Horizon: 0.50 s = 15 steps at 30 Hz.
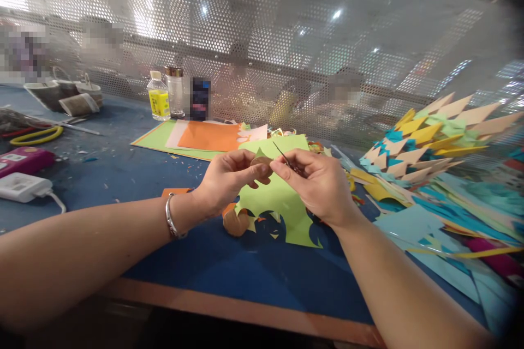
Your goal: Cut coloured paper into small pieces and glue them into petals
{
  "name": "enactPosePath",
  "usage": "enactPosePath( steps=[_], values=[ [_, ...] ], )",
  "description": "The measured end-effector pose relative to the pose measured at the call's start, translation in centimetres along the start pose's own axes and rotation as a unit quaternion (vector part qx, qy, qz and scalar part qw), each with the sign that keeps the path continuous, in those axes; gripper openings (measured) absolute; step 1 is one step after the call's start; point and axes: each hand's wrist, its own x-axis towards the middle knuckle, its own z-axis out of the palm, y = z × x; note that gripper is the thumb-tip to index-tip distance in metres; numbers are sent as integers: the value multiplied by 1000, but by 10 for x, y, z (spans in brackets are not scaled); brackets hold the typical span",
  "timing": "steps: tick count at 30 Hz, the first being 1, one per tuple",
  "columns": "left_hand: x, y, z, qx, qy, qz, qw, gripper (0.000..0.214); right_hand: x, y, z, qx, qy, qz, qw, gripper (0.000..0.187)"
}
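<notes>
My left hand (223, 177) pinches a small brownish-green piece of paper (262, 160) between thumb and fingers. Close against it, my right hand (325, 185) grips a thin, dark, pointed tool (281, 151); its tip points up and to the left, and its exact kind is partly hidden by my fingers. Below both hands lies a light green paper sheet (272, 191) with rounded cut-outs along its near edge. A rounded orange-brown paper piece (236, 223) rests at that sheet's left corner, with small scraps beside it.
Layered orange paper (208, 136) lies behind my hands. A yellow-labelled bottle (159, 101), a glass jar (176, 97) and a phone (200, 101) stand by the perforated metal screen (254, 22). At right rises a folded-paper construction (413, 142) near blue paper (413, 229). Yellow-handled scissors (36, 139) lie left.
</notes>
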Motion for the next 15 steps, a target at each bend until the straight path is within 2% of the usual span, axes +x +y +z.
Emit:
enactPosePath(
  steps=[7,15],
  values=[
    [4,-5,-5,-26,1,33,999,17,1,0,-6,47,-52,34,997,32],
    [3,-4,-4,-44,-5,13,999,14,2,-3,-7,-52,-74,14,996,38]
  ],
)
